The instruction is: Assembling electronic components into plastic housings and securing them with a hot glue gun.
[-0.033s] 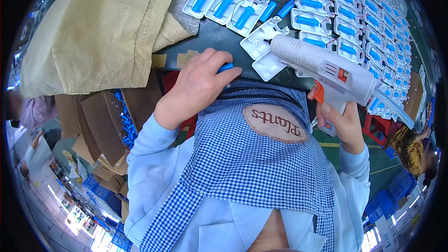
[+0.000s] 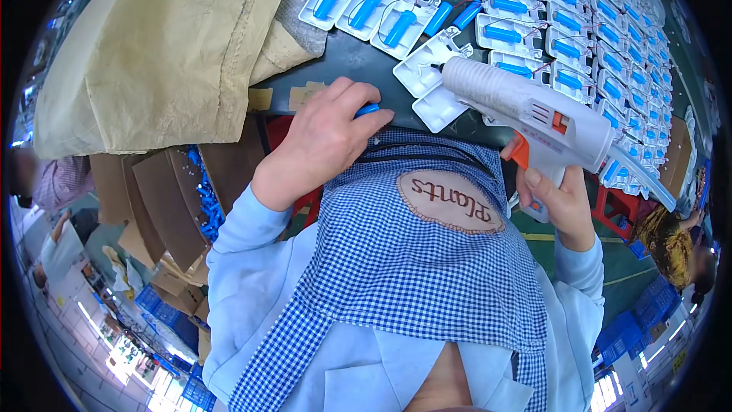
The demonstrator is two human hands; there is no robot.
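Observation:
My right hand is wrapped round the handle of a white hot glue gun with an orange trigger and a clear glue stick at its back. The nozzle points left, over an empty white plastic housing on the table. Just below it lies another white plastic piece. At the table's front edge my left hand is closed on a blue cylindrical battery, mostly hidden by the fingers. Two loose blue batteries with wires lie beyond the empty housing.
Three white housings with batteries stand at the back; rows of similar ones fill the right. Brown paper covers the left. Below it, a cardboard box holds blue batteries. A red stool stands at right.

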